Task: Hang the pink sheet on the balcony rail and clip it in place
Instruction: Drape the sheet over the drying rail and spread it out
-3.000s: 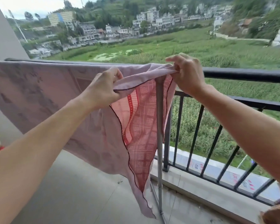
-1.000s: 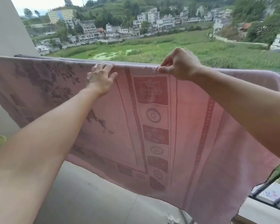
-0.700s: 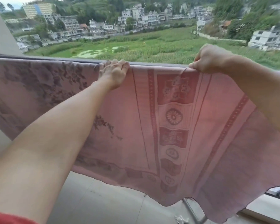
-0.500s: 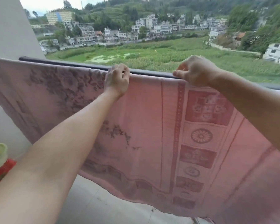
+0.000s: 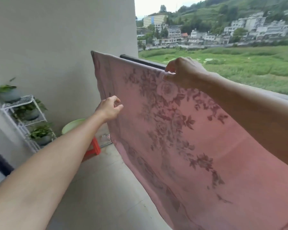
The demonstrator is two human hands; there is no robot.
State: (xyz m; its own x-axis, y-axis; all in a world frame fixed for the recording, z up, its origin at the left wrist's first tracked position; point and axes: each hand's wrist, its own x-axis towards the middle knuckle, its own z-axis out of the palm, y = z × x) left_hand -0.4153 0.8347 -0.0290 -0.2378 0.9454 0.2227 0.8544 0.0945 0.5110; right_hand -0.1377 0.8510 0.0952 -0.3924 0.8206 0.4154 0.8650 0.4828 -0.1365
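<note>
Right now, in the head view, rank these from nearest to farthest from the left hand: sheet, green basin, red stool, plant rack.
From the left hand:
1. Sheet, at the fingertips, on its right.
2. Green basin, below and left, by the wall.
3. Red stool, under the basin, partly hidden by the forearm.
4. Plant rack, far left against the wall.

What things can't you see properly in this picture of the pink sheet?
- Balcony rail: only a short dark stretch shows in the head view; the pink sheet covers the rest.
- Clips: none visible; any could be behind the sheet or out of frame.
- Sheet's bottom right part: cut off by the picture's edge.
- Right hand: its fingertips pinch the top hem, partly hidden in the fold.
- Left hand: whether it touches the sheet's side edge is unclear.
- Green basin: the left arm hides most of it.
</note>
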